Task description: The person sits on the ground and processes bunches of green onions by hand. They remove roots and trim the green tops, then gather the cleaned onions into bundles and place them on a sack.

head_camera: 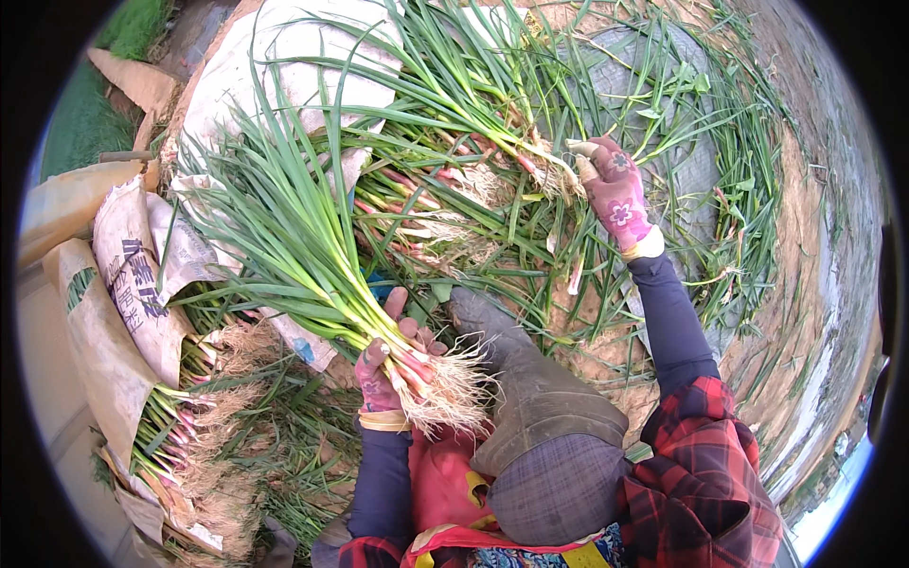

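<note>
A thick bunch of green garlic plants (355,284) with pinkish stems and pale stringy roots is gripped near its base by my left hand (387,362). Its long leaves fan out to the upper left. My right hand (614,181), in a pink flowered glove with bare fingertips, is extended to the upper right. Its thumb and a finger are at the root end of a green garlic stalk (515,138); whether they pinch it is unclear. Below and left of that hand lies a loose pile of garlic plants (419,213), roots mostly facing right.
Wrapped garlic bundles (170,433) lie at left beside a printed woven sack (131,270). A white sack (298,78) spreads at the top. Scattered leaves cover a grey sheet (682,142) on bare soil (802,234). My muddy boot (497,334) is between the hands.
</note>
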`<state>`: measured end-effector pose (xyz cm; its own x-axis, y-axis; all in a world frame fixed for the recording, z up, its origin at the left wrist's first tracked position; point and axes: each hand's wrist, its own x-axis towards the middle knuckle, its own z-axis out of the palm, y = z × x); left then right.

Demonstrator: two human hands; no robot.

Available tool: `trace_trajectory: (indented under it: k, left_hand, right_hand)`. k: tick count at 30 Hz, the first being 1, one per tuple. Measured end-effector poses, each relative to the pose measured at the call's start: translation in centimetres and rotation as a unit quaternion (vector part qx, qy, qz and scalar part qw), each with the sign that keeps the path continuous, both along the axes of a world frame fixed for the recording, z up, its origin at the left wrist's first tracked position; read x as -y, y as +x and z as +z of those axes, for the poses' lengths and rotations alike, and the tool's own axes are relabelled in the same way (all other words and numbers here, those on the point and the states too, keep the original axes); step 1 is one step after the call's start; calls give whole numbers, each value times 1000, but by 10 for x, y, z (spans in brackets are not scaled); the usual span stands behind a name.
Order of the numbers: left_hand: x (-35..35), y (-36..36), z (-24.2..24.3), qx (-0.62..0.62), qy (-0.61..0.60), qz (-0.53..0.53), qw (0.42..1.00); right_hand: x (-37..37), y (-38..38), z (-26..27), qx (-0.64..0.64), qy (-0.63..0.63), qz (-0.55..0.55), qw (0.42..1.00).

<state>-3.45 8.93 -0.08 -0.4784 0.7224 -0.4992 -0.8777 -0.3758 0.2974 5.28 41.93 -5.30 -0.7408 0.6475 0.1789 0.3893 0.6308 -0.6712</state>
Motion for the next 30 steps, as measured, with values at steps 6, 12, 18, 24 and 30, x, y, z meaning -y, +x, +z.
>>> trace_trajectory:
  k: [6,12,18,24,30]
  left_hand:
    - [5,-5,9,44,88,2,995]
    - [0,0,0,42,144,45,988]
    - [-6,2,0,-14,-5,11,1000]
    - [-15,-6,-3,10,-79,-79,994]
    - [-4,-3,-15,-12,-140,-90,986]
  right_hand:
    - [18,-48,-17,211,-86,110,967]
    - [28,-38,17,-46,-524,22,850]
    - [111,-28,31,110,-605,133,778]
    - [157,-12,11,80,-508,386,766]
    - [130,-29,38,228,-468,274,809]
